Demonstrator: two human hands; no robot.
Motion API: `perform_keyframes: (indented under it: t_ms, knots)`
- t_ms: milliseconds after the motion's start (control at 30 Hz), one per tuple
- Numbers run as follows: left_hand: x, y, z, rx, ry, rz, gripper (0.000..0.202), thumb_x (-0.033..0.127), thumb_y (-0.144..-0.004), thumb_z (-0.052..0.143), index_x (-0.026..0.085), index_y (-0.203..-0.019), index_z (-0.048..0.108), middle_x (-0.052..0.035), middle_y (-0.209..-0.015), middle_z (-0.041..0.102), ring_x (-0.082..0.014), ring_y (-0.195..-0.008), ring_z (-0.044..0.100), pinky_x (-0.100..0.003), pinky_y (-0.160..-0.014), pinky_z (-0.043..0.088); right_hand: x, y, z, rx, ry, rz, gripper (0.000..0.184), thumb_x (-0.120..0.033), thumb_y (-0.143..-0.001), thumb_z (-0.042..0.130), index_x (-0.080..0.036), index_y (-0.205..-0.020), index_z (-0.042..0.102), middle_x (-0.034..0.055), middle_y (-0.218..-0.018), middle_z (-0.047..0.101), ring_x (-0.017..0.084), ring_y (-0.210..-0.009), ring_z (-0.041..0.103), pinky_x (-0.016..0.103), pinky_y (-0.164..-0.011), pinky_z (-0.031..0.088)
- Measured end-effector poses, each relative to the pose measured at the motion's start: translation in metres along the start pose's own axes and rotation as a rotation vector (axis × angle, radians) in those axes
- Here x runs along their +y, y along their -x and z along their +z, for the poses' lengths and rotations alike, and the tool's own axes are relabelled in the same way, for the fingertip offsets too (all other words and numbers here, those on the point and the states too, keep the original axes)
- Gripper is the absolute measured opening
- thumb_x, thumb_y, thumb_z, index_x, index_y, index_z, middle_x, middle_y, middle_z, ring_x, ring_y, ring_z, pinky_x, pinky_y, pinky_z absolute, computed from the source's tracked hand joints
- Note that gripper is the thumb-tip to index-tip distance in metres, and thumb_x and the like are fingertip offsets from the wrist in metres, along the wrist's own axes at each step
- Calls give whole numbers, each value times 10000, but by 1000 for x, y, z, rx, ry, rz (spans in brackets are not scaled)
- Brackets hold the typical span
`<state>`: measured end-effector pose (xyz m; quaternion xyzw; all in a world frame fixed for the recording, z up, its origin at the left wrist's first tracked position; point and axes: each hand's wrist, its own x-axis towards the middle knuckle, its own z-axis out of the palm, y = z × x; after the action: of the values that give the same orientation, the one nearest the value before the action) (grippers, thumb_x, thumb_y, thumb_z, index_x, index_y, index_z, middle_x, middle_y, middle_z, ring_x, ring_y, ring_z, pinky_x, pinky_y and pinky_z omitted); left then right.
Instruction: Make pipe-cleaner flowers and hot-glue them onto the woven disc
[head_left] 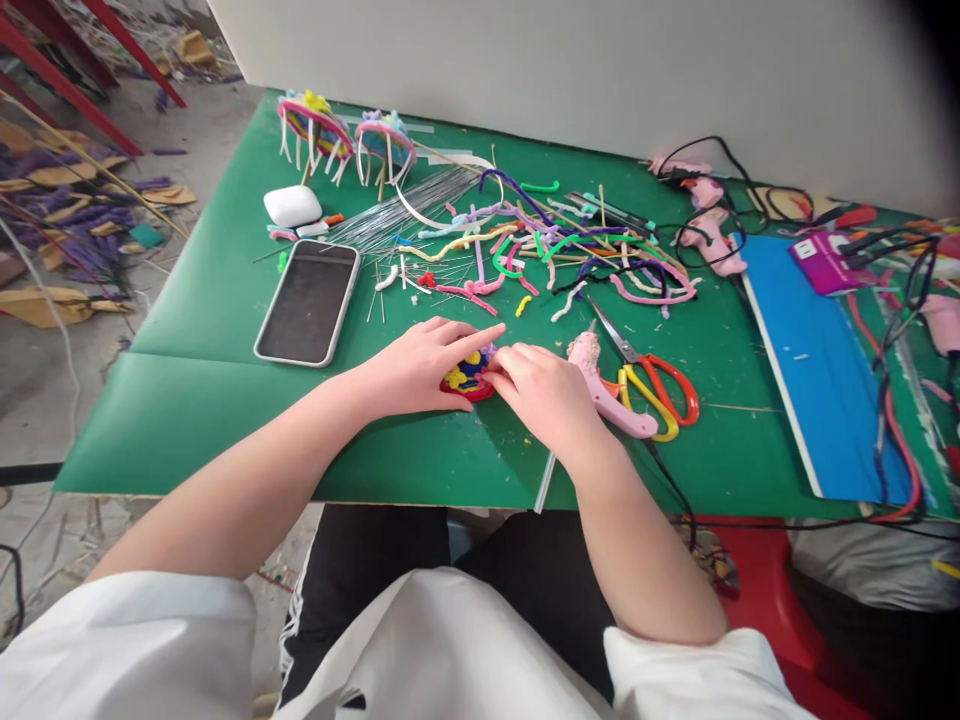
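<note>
A small round pipe-cleaner piece [471,376] with a red rim, a dark blue middle and yellow flower shapes lies on the green table. My left hand [421,366] steadies it from the left, index finger stretched over its far side and thumb at the near rim. On its right edge my right hand [541,394] is closed in a pinch, beside small pink and purple bits; the fingertips partly hide what they grip. Just right of that hand lie a pink glue gun [616,404] and scissors [637,362] with orange and yellow handles. A clear glue stick [546,484] shows below my right wrist.
A phone [308,302] and a white case [292,207] lie left. Behind are loose pipe-cleaner scraps [517,240], wires [412,205] and two finished-looking umbrella shapes [315,135]. A blue board [817,370], a purple box [829,262] and cables fill the right.
</note>
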<state>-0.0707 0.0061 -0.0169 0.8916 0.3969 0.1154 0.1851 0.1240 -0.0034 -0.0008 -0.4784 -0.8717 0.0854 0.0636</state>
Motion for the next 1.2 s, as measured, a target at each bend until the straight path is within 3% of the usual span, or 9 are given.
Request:
perform_keyframes:
  t_ms: [300,667,833,1000,1100,1200]
  knots:
    - [-1,1,-1,-18,-3,-18,885,524,-741,636,260,-1460,191,-121,-1356,440,-298,-1191,418,-430,-1018,320,9,11,-24,120,-209,6,72,-287,-864,561,-224,-835,580,-9,-778,633,137,-677,568,265,-617,349]
    - [-3,0,2,-24,-23,-4,896,539,-744,628,263,-1463,170,-123,-1354,446,-301,-1191,423,-427,-1006,322,5,0,0,24,-82,35,71,-289,-842,593,-224,-838,623,-9,-808,648,144,-686,592,266,-543,308]
    - [-3,1,0,-49,-14,-16,932,530,-728,649,263,-1467,147,-117,-1381,425,-300,-1215,406,-417,-1021,304,4,1,0,58,-35,9,69,-279,-832,607,-212,-826,624,2,-785,648,158,-712,593,266,-550,300]
    - [-1,4,-3,-64,-24,-76,1077,530,-665,699,282,-1473,32,-122,-1480,284,-334,-1288,326,-436,-1040,271,19,5,-15,199,-215,55,128,-308,-855,580,-209,-782,617,-17,-774,644,117,-662,557,249,-614,352]
    - [4,2,-3,-49,-25,-77,1081,509,-675,694,253,-1476,16,-132,-1414,379,-327,-1234,384,-423,-1008,303,31,7,-23,315,-308,115,123,-306,-837,601,-205,-768,617,-19,-741,636,101,-595,516,243,-606,374]
    - [9,-1,0,-26,-14,-83,1054,435,-695,683,228,-1479,9,-137,-1294,491,-321,-1152,449,-423,-964,342,39,10,-26,337,-386,147,120,-311,-826,610,-205,-770,619,-21,-710,630,95,-543,496,244,-579,388]
